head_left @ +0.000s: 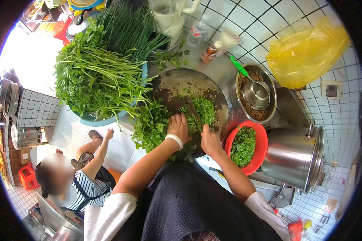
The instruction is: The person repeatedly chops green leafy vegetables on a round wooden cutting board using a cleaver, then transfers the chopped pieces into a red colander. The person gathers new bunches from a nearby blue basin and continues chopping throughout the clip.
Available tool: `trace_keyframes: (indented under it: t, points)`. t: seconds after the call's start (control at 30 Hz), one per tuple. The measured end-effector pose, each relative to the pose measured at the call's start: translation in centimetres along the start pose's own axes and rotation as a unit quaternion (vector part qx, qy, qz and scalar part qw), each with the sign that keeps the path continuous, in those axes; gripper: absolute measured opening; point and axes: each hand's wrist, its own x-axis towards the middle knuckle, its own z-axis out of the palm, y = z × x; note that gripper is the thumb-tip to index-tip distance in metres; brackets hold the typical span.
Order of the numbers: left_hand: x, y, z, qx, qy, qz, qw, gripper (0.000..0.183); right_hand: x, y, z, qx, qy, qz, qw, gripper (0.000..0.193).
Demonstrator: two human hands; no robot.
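My left hand (177,129), with a white bangle on its wrist, presses down on a bunch of leafy green herbs (153,124), its fingers over the stems. A knife (194,111) is gripped by its handle in my right hand (210,140); the blade stands dark and narrow just right of my left fingers. Both hands work over a round, worn chopping board (177,82). Finely chopped greens (205,109) lie on the board right of the blade. Leaves from the bunch hang over the board's left edge. The knife handle is mostly hidden by my fingers.
A blue basket (120,115) heaped with long-stemmed herbs (96,76) stands left. Right are a red basket (262,148) of chopped greens, a steel bowl (274,94) with a ladle (256,95), and a large steel pot (289,154). A person (88,180) sits at lower left.
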Motion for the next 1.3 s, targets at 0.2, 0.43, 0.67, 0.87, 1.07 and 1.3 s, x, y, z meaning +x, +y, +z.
trace_keyframes:
  t: [0.2,0.43,0.67,0.87,1.07,1.3]
  points:
    - [-1.5,-1.0,-0.6,0.041,-0.048,-0.028,0.998,0.116,-2.3,-2.1,-5.3,-0.066,-0.048,0.011,0.997,0.020]
    - [-1.5,-0.9,0.4,0.036,-0.038,-0.012,0.999,0.108,-0.8,-2.4,-2.2,-0.076,-0.082,0.010,0.994,0.024]
    - [0.0,-1.3,0.9,-0.067,0.011,-0.021,0.998,0.075,-1.3,0.1,-1.9,0.017,0.018,0.027,0.999,0.021]
    - [0.7,-0.6,1.0,-0.059,0.043,-0.035,0.997,0.066,-2.4,-2.2,-6.5,-0.064,-0.095,0.008,0.993,0.021]
    - [0.1,-0.5,1.4,-0.064,0.061,-0.017,0.996,0.070,0.1,-1.9,-0.8,-0.064,-0.039,-0.023,0.997,0.021]
    - [-0.1,-0.9,1.2,-0.112,0.046,-0.044,0.992,0.077,-2.6,-1.4,-4.7,-0.029,-0.004,-0.016,0.999,0.015]
